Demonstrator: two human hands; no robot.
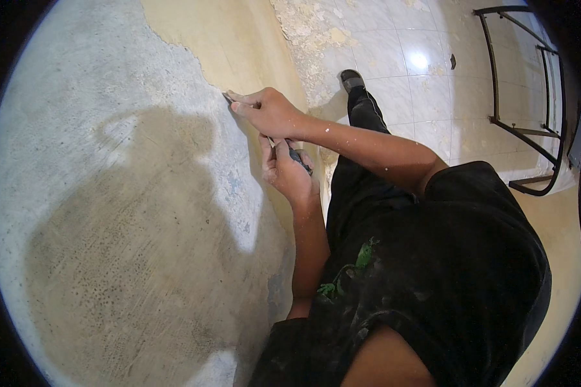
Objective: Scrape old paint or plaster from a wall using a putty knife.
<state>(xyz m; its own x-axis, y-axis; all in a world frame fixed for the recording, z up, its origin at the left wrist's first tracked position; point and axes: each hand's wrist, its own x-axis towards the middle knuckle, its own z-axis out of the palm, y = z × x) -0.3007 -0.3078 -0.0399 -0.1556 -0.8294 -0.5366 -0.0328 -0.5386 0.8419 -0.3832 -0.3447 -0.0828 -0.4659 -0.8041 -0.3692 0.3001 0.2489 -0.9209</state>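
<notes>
Dusty with pale powder, my left hand [288,171] is closed around the dark handle [300,159] of a scraper, and a bit of its pale blade shows at the fingers. Just above and touching it, my right hand [266,112] pinches a thin dark blade [227,97] between thumb and fingers. Whether this is the far end of the same scraper is hidden by the hand. The blade's tip touches the wall at the ragged edge between the yellow paint layer [232,43] and the bare grey plaster [174,82].
Paint flakes [314,43] lie along the wall's foot on the tiled floor [426,96]. A dark metal frame [495,72] stands at the right. My shoe [352,80] is near the wall base. A small dark piece [453,61] lies on the tiles.
</notes>
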